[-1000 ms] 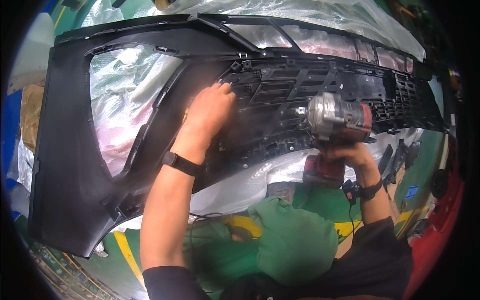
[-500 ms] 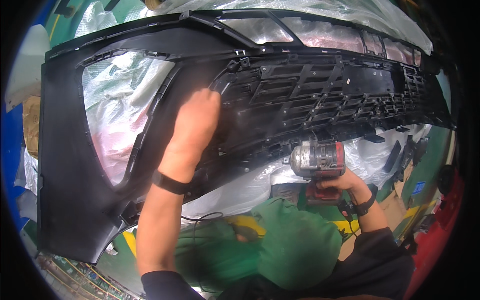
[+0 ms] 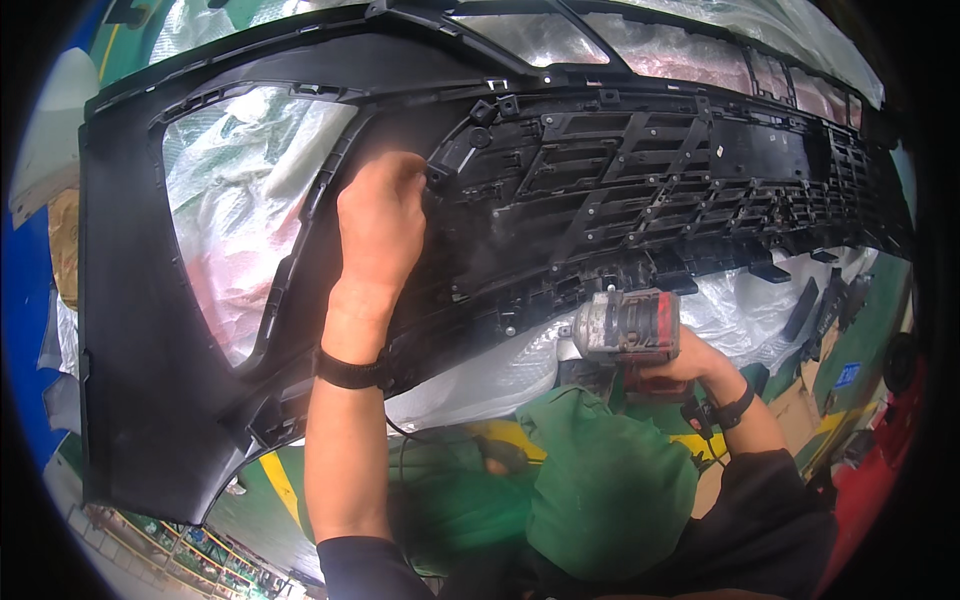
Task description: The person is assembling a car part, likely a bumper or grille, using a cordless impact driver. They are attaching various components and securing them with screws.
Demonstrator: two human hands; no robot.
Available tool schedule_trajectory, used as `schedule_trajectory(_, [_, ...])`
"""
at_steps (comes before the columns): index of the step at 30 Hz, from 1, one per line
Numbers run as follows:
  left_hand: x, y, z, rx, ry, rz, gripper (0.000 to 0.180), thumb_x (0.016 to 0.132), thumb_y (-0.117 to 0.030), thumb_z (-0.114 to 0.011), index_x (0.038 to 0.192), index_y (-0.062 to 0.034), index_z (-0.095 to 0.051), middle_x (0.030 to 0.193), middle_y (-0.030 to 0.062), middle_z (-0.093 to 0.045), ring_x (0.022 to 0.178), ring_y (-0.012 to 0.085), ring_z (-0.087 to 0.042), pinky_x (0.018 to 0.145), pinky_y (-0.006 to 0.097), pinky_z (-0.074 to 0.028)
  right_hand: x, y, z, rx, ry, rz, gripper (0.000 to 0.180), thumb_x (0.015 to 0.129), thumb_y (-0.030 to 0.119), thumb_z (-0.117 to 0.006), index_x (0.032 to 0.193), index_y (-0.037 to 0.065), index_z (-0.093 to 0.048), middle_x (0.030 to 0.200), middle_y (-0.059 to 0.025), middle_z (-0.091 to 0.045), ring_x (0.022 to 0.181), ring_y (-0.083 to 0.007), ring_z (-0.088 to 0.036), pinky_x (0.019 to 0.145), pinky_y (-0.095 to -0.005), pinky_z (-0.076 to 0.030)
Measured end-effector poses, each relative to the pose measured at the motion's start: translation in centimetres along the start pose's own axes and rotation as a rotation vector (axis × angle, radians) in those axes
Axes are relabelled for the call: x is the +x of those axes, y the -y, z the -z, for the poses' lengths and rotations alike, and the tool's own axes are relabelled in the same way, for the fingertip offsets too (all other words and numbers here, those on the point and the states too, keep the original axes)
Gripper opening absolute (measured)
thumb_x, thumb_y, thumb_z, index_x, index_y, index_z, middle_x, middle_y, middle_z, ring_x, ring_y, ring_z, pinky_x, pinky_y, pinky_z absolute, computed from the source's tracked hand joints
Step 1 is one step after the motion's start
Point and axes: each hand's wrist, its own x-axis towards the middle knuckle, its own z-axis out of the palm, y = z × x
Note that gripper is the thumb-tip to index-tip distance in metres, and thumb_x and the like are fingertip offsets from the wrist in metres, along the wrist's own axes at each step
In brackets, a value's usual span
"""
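left grip [image 3: 382, 222]: fingertips hidden; power tool [image 3: 628, 328]: handle partly covered; panel [image 3: 130, 300]: top cropped

The black moulded panel [image 3: 490, 250] (apparently a vehicle bumper, ribbed side up) lies lengthwise across the view. Its broad, smooth end is at the left, beside a large four-sided opening with a notched rim [image 3: 318, 185]; a slatted lattice [image 3: 640, 170] dotted with small pale fasteners runs to the right. Near its lower edge, the power tool [image 3: 630, 325], grey-nosed with a black-and-red body, is held by its handle, nose pointing left.
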Motion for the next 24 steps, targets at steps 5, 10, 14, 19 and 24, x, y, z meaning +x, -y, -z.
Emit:
schedule_trajectory(5, [0.1, 0.1, -0.4, -0.028, 0.021, -0.015, 0.019, 0.089, 0.003, -0.073, 0.107, -0.0009, -0.074, 0.088, 0.0093, -0.074, 0.075, 0.0157, -0.069, 0.073, 0.029, -0.055, -0.1, -1.0, 0.0, 0.066, -0.047, -0.060, 0.057, 0.069, 0.007, -0.083, 0.124, 0.003, -0.067, 0.113, -0.0098, -0.073, 0.104, -0.0224, -0.067, 0.096, -0.0366, -0.053])
schedule_trajectory(10, [-0.2, -0.4, -0.8, 0.012, -0.001, -0.052, 0.019, 0.087, 0.003, -0.074, 0.105, -0.0015, -0.073, 0.089, 0.0090, -0.074, 0.076, 0.0154, -0.070, 0.074, 0.028, -0.056, -0.3, -1.2, 0.0, 0.078, -0.037, -0.098, 0.057, 0.071, 0.008, -0.082, 0.126, 0.004, -0.067, 0.115, -0.0107, -0.072, 0.108, -0.0225, -0.067, 0.098, -0.0366, -0.053])
schedule_trajectory(14, [0.0, -0.7, -1.1, 0.015, 0.017, 0.018, 0.017, 0.087, 0.002, -0.074, 0.103, -0.0022, -0.072, 0.090, 0.0091, -0.075, 0.077, 0.0169, -0.071, 0.075, 0.029, -0.056, -0.3, -0.3, -0.1, 0.095, -0.053, -0.064, 0.054, 0.072, 0.008, -0.082, 0.124, 0.005, -0.068, 0.116, -0.0100, -0.073, 0.108, -0.0216, -0.068, 0.097, -0.0364, -0.053])
schedule_trajectory(19, [0.2, -1.0, -0.5, 0.141, 0.068, -0.043, 0.017, 0.087, 0.003, -0.073, 0.103, -0.0027, -0.072, 0.092, 0.0119, -0.075, 0.080, 0.0222, -0.074, 0.075, 0.031, -0.057, -0.2, -0.4, -0.4, 0.039, -0.087, 0.018, 0.048, 0.073, 0.007, -0.082, 0.119, 0.005, -0.072, 0.112, -0.0083, -0.074, 0.103, -0.0207, -0.070, 0.094, -0.0368, -0.055])
schedule_trajectory(24, [0.5, -0.9, -0.2, 0.128, 0.125, -0.067, 0.015, 0.088, 0.003, -0.072, 0.103, -0.0012, -0.073, 0.091, 0.0138, -0.075, 0.081, 0.0237, -0.074, 0.075, 0.032, -0.057, -0.1, -0.4, -0.3, 0.050, -0.078, 0.035, 0.047, 0.073, 0.006, -0.082, 0.119, 0.005, -0.072, 0.113, -0.0081, -0.074, 0.103, -0.0208, -0.069, 0.094, -0.0366, -0.055])
